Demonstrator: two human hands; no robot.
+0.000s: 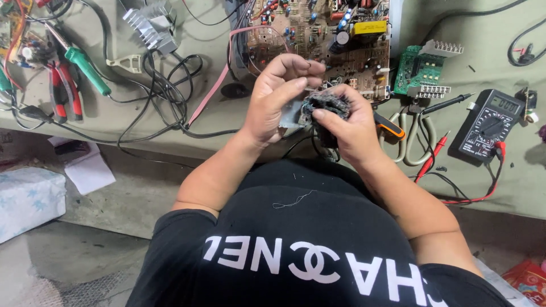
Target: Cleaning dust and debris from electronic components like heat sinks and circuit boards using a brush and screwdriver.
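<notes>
Grey frayed cloth [327, 103] — pinched by left hand [278, 99], right hand [350, 122]

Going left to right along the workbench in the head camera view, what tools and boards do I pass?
Red-handled pliers → green-handled screwdriver → metal heat sink → large brown circuit board → small green circuit board → black multimeter.

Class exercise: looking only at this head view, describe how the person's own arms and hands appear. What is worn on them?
Both arms are bare from the short black T-shirt sleeves down. The left hand and right hand wear no gloves, and no rings, watch or bracelets are visible. The fingers are uncovered.
</notes>
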